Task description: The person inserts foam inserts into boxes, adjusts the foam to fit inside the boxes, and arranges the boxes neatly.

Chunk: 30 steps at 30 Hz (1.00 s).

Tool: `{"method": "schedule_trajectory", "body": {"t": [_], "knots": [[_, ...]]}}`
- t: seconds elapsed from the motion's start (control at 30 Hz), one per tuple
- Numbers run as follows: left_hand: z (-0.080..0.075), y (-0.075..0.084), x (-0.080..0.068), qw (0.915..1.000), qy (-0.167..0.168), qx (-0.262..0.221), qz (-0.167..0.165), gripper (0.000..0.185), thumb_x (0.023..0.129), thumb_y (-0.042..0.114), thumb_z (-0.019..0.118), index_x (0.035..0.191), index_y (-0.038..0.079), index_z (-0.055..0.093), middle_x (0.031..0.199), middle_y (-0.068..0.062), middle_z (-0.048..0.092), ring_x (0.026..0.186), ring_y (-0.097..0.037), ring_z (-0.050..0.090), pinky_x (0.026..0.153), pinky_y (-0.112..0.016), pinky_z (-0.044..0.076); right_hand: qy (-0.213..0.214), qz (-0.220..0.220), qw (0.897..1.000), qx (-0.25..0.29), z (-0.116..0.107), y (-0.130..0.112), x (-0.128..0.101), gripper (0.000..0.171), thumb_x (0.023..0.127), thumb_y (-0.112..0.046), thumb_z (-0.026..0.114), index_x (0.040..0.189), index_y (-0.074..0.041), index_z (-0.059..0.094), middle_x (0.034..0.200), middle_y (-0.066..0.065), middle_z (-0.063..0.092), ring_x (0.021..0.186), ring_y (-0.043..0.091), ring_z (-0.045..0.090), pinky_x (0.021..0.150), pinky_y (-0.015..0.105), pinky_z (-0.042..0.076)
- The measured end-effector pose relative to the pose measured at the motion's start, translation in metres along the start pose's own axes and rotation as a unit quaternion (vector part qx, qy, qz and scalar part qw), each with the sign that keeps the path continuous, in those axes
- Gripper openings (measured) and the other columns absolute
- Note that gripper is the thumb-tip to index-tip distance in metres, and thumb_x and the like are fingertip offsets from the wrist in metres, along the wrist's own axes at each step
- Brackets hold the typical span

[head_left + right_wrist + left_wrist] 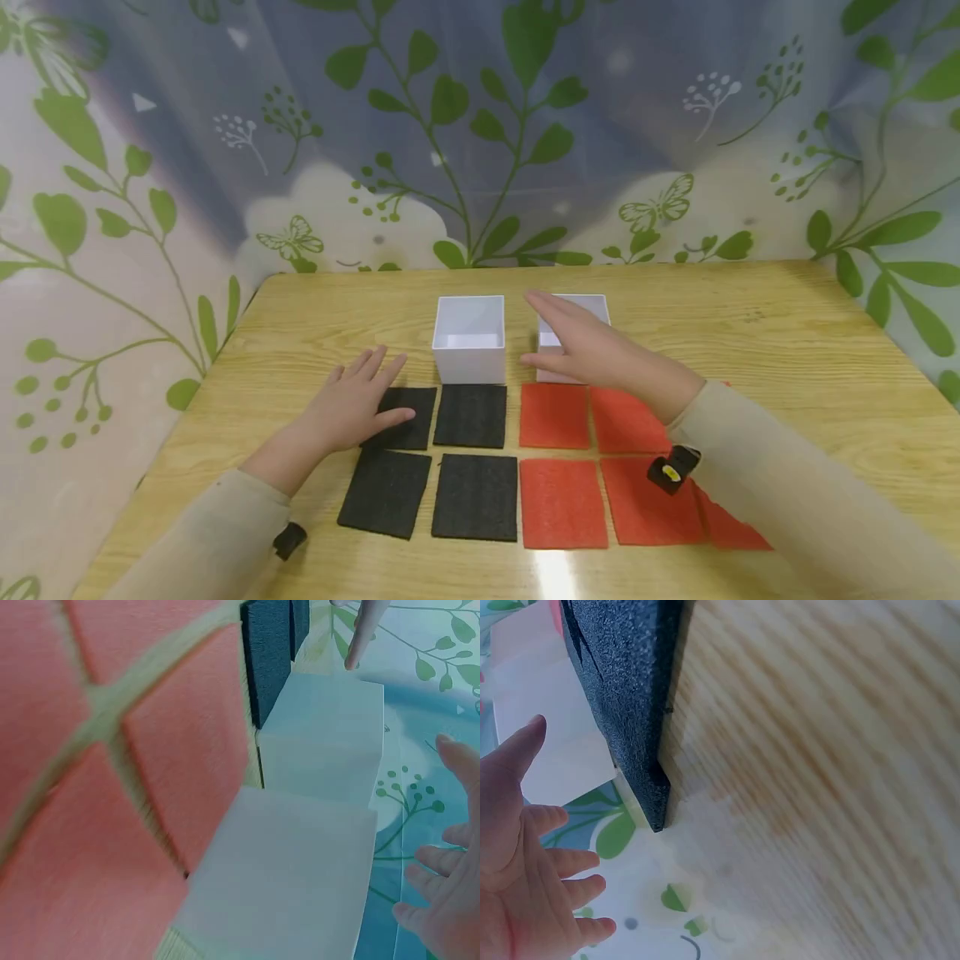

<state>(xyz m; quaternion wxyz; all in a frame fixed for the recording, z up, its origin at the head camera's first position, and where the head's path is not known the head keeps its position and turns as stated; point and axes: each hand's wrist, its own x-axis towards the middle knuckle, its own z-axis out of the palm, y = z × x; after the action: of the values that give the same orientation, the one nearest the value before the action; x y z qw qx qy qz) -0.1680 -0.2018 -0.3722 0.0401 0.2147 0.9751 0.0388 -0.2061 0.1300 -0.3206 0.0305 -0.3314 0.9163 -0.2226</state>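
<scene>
My left hand (352, 408), fingers spread, hovers by the far-left black square (411, 429) and partly covers it. Fingers extended, my right hand (592, 342) is above the right white box (592, 307) and hides much of it. Neither hand holds anything. To the left of that box stands another open-topped white box (471, 365). Several black felt-like squares (475, 497) lie in rows at left. Several red squares (564, 504) lie in rows at right, some partly hidden under my right forearm.
Everything stands on a wood-grain table (337, 308). Behind it hangs a curtain (480, 167) printed with leaves and butterflies. A black strap device (673, 468) sits at my right wrist, another (289, 540) at my left.
</scene>
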Motion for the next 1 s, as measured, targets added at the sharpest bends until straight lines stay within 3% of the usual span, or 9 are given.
{"method": "schedule_trajectory", "body": {"t": [0.47,0.73,1.0], "knots": [[0.004,0.0,0.0,0.9998,-0.011,-0.012,0.009,0.081,0.087,0.053,0.057,0.148,0.009,0.028,0.148,-0.024,0.024,0.135,-0.042,0.021,0.101,-0.065,0.02,-0.023,0.013,1.0,0.007,0.004,-0.001,0.015,0.083,0.09,-0.037,0.061,0.15,-0.005,0.014,0.152,0.015,0.019,0.138,0.031,0.02,0.11,0.044,0.02],[0.004,-0.003,0.002,0.9988,-0.036,-0.009,0.03,0.079,0.087,0.053,0.056,0.147,0.009,0.029,0.148,-0.024,0.025,0.135,-0.042,0.021,0.101,-0.064,0.021,-0.028,0.015,0.999,-0.007,0.008,0.005,0.031,0.087,0.088,-0.044,0.061,0.149,-0.004,0.015,0.152,0.014,0.018,0.138,0.029,0.02,0.11,0.042,0.019],[0.005,-0.008,0.004,0.9969,-0.064,-0.021,0.041,0.077,0.088,0.051,0.057,0.147,0.009,0.029,0.149,-0.024,0.022,0.136,-0.04,0.021,0.102,-0.064,0.02,-0.031,0.021,0.999,-0.038,0.015,0.009,0.046,0.094,0.084,-0.054,0.06,0.149,-0.003,0.015,0.152,0.016,0.02,0.139,0.029,0.019,0.109,0.053,0.013]]}}
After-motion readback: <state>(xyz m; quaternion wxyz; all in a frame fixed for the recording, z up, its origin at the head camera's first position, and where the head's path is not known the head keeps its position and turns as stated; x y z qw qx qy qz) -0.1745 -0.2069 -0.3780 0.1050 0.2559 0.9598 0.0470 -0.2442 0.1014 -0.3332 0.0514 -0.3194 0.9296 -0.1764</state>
